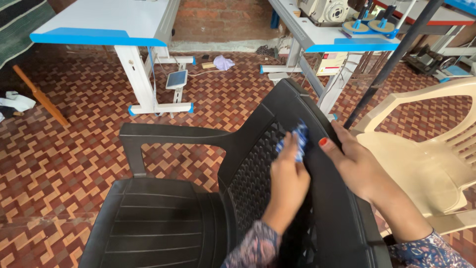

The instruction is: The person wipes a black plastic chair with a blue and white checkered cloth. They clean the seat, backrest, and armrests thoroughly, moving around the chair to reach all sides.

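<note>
Head cam: left hand is bunched around a blue-and-white cloth, pressing it on the black plastic chair backrest (looks like wiping), while right hand lies flat, fingers together, steadying the top edge.

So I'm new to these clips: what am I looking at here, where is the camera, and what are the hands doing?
The single picture comes from a camera worn on a person's head, looking down at their own bare hands. The left hand presses a blue-and-white cloth, blurred, against the backrest of a black plastic chair. The right hand rests on the top edge of the backrest. A cream plastic chair stands to the right. Behind, on the patterned tile floor, are white sewing tables with blue edges.
</note>
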